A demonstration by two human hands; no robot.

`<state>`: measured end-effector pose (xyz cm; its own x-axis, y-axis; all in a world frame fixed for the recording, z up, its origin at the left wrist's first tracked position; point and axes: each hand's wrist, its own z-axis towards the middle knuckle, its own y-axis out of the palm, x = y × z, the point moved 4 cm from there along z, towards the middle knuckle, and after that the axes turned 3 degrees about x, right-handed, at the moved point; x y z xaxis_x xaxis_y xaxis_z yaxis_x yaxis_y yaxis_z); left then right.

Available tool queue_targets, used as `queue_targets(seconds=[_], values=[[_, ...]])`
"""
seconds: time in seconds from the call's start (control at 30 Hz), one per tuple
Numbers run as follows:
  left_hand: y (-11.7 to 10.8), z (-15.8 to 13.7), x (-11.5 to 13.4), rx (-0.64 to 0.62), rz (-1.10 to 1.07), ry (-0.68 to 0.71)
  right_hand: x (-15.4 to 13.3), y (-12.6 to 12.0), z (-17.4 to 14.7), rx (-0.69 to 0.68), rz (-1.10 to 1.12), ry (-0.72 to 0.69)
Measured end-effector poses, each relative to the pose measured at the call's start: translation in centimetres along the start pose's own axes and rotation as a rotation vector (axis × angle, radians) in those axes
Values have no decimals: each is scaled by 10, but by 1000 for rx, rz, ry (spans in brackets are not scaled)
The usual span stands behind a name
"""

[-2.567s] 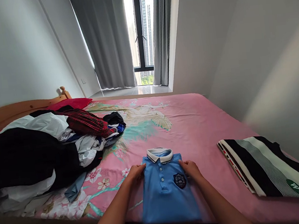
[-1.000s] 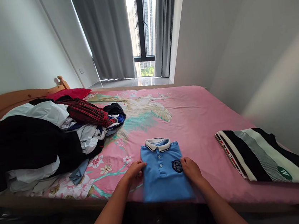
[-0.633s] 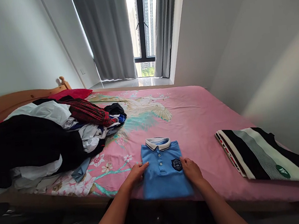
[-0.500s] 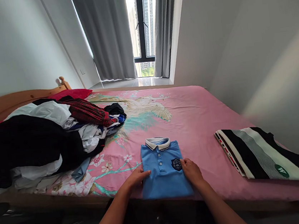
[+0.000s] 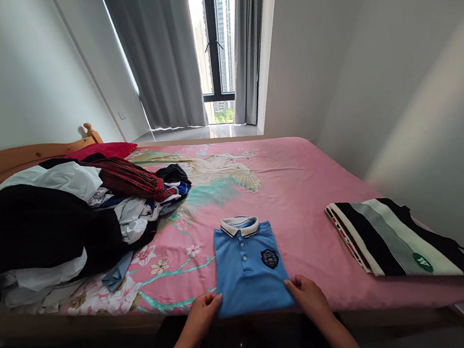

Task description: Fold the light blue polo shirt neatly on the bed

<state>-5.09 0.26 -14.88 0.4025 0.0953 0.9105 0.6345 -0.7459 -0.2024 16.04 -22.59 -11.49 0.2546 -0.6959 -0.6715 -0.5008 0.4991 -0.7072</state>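
Left grip: the near left corner of the folded blue polo shirt point(image 5: 249, 267) is pinched by the left hand point(image 5: 202, 311), fingers curled at the hem.
Right grip: the near right corner is pinched by the right hand point(image 5: 311, 298), so the fold is kept square.
Shirt place: laid flat at the near edge of the bed point(image 5: 300, 188), collar away.
Left side: a heap of loose clothes point(image 5: 64, 215) is piled.
Right side: a folded striped garment point(image 5: 394, 239) is set well apart.
Room: grey curtains point(image 5: 163, 53) are drawn beside a window point(image 5: 212, 42).
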Motion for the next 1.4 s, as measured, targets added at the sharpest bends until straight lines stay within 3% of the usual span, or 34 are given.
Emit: queue_targets(seconds=[0.17,0.33,0.43,0.57,0.7,0.8,0.93,1.07,1.2,1.4], values=[[2,-16,-9,-9,-119,31,8,1,-14,3,40,4],[-11,-30,-2,155,-73,74,7,-7,-25,22,71,1],[-22,-30,29,268,98,174,-7,-19,-21,97,111,-70],[-27,-10,93,317,277,384,-48,-38,6,197,122,-292],[-15,41,153,255,372,504,-98,-47,57,235,52,-448],[3,91,176,174,515,504,-127,-37,101,204,-90,-458],[22,151,179,114,666,447,-144,-11,150,151,-293,-381],[28,184,169,63,778,404,-145,6,177,118,-331,-374],[25,189,163,18,839,418,-139,7,179,150,-311,-450],[14,167,176,5,870,508,-125,-5,166,286,-285,-535]])
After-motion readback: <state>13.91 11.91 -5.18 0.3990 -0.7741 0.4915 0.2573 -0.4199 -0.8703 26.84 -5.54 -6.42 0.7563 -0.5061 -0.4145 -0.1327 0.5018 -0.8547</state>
